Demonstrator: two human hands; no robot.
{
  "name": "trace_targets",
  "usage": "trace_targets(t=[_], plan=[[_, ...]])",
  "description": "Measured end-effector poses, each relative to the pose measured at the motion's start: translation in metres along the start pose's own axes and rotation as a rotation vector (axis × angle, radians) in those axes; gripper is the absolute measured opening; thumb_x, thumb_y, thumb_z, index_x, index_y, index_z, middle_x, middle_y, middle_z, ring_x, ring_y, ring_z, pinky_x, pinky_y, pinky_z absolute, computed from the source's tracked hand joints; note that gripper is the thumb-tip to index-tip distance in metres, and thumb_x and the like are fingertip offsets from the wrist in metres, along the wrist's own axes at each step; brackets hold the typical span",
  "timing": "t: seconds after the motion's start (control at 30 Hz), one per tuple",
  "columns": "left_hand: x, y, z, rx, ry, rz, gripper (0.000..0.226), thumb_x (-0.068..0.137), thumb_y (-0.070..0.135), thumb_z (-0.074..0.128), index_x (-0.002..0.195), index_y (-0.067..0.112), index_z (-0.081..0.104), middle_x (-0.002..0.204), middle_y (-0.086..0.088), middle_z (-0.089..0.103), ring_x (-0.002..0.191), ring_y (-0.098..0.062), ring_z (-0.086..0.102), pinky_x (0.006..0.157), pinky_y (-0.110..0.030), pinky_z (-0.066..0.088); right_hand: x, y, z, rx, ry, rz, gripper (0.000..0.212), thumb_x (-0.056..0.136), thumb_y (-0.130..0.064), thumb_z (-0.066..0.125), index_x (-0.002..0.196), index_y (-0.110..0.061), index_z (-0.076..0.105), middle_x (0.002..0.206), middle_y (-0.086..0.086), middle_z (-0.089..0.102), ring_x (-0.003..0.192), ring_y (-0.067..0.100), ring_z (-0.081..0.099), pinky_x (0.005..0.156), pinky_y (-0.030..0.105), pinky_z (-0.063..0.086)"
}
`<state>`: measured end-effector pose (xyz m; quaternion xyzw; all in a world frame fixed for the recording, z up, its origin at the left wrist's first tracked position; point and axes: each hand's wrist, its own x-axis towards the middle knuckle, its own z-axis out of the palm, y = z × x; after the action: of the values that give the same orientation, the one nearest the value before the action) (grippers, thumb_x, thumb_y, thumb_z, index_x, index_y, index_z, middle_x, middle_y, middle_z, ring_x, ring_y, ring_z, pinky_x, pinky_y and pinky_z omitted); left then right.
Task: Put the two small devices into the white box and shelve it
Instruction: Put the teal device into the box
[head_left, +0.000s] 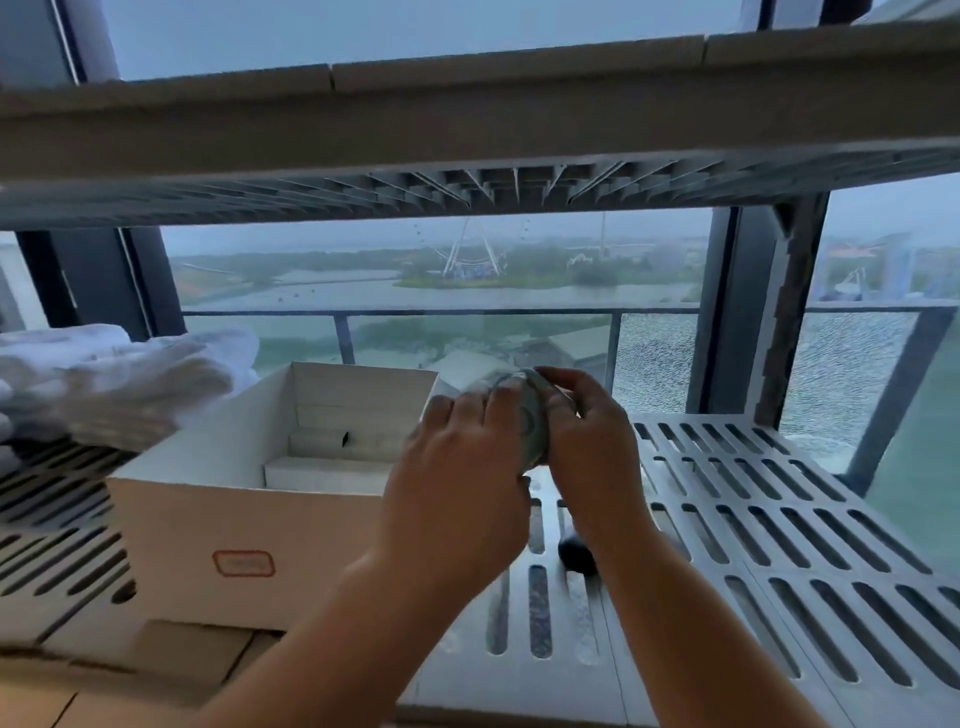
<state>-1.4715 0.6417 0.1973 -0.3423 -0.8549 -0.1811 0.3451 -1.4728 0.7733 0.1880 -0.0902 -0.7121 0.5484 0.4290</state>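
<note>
An open white box (208, 519) with a red label stands on the left part of the slotted shelf (779, 519); smaller white cartons lie stacked inside it. Just right of the box, both hands hold one small round greenish-grey device (530, 421) above the shelf. My left hand (457, 483) grips its near side and my right hand (592, 447) pinches its top and far side. A second small dark device (574, 553) lies on the shelf below my right wrist, partly hidden by it.
Folded white cloths (104, 384) lie on the shelf left of the box. An upper slotted shelf (467, 135) runs overhead. Behind the shelves is a window with a balcony rail. A brown surface (130, 670) lies below the box.
</note>
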Motion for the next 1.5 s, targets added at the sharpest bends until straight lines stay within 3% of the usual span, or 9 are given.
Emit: trace_targets(t=[0.27,0.47,0.6,0.77,0.9,1.0,1.17,1.3,1.5], plan=[[-0.001,-0.043,-0.038,0.042,0.095,-0.057,0.078,0.071,0.033,0.085,0.140,0.024,0.048,0.129,0.002,0.065,0.115,-0.024,0.057,0.093,-0.043,0.054,0.006,-0.032,0.043,0.228,-0.153,0.036,0.015,0.097,-0.029,0.066,0.108,-0.029,0.076,0.094,-0.010,0.078,0.091,0.016,0.074,0.082,0.049,0.062],[-0.002,-0.090,-0.049,-0.016,0.095,-0.054,0.077,0.075,0.030,0.082,0.142,0.028,0.044,0.131,0.005,0.063,0.117,-0.023,0.055,0.095,-0.041,0.050,0.006,-0.048,0.073,0.335,-0.269,0.107,0.016,0.095,-0.022,0.070,0.110,-0.021,0.074,0.092,0.000,0.076,0.079,0.016,0.076,0.055,0.032,0.061],[0.001,-0.132,-0.056,-0.078,0.021,-0.057,0.081,0.076,0.029,0.080,0.143,0.037,0.035,0.125,0.009,0.063,0.111,-0.019,0.053,0.079,-0.032,0.047,0.011,-0.054,0.097,0.337,-0.376,0.169,0.017,0.096,-0.013,0.067,0.113,-0.014,0.071,0.102,0.015,0.072,0.083,0.025,0.076,0.062,0.039,0.063],[0.007,-0.182,-0.055,-0.132,-0.069,-0.053,0.080,0.077,0.039,0.079,0.142,0.043,0.033,0.123,0.011,0.063,0.108,-0.013,0.052,0.075,-0.028,0.044,0.025,-0.060,0.135,0.300,-0.502,0.306,0.021,0.095,-0.007,0.067,0.116,-0.004,0.066,0.110,0.024,0.067,0.093,0.036,0.074,0.068,0.044,0.064],[0.005,-0.219,-0.051,-0.117,-0.139,-0.024,0.072,0.078,0.053,0.075,0.140,0.041,0.040,0.130,0.011,0.060,0.112,-0.008,0.053,0.084,-0.027,0.047,0.039,-0.064,0.164,0.187,-0.613,0.422,0.019,0.095,-0.005,0.065,0.115,-0.002,0.066,0.105,0.021,0.069,0.091,0.034,0.073,0.066,0.043,0.064],[0.003,-0.245,-0.055,-0.144,-0.320,-0.014,0.078,0.072,0.070,0.066,0.141,0.046,0.038,0.135,0.016,0.058,0.110,-0.003,0.054,0.090,-0.025,0.049,0.045,-0.064,0.184,0.057,-0.667,0.471,0.023,0.094,-0.004,0.066,0.118,-0.002,0.066,0.107,0.021,0.070,0.091,0.034,0.074,0.070,0.047,0.064],[-0.003,-0.269,-0.069,-0.110,-0.431,0.043,0.090,0.059,0.094,0.039,0.139,0.052,0.040,0.140,0.026,0.052,0.109,0.004,0.050,0.086,-0.022,0.040,0.051,-0.059,0.208,-0.125,-0.773,0.544,0.024,0.094,-0.003,0.065,0.117,-0.007,0.067,0.111,0.021,0.070,0.099,0.035,0.072,0.081,0.053,0.062],[-0.007,-0.270,-0.076,-0.230,-0.321,0.135,0.063,0.067,0.092,0.040,0.107,0.049,0.063,0.113,0.033,0.061,0.093,0.009,0.058,0.081,-0.024,0.053,0.060,-0.055,0.218,-0.219,-0.828,0.552,0.024,0.095,-0.002,0.065,0.118,-0.008,0.066,0.112,0.022,0.070,0.094,0.035,0.073,0.079,0.053,0.062],[-0.010,-0.278,-0.078,-0.439,-0.444,0.239,0.047,0.076,0.083,0.051,0.100,0.048,0.070,0.112,0.034,0.063,0.105,0.010,0.060,0.088,-0.018,0.051,0.068,-0.042,0.229,-0.358,-0.939,0.574,0.029,0.094,0.001,0.064,0.121,-0.008,0.064,0.115,0.022,0.068,0.099,0.036,0.071,0.084,0.056,0.060]])
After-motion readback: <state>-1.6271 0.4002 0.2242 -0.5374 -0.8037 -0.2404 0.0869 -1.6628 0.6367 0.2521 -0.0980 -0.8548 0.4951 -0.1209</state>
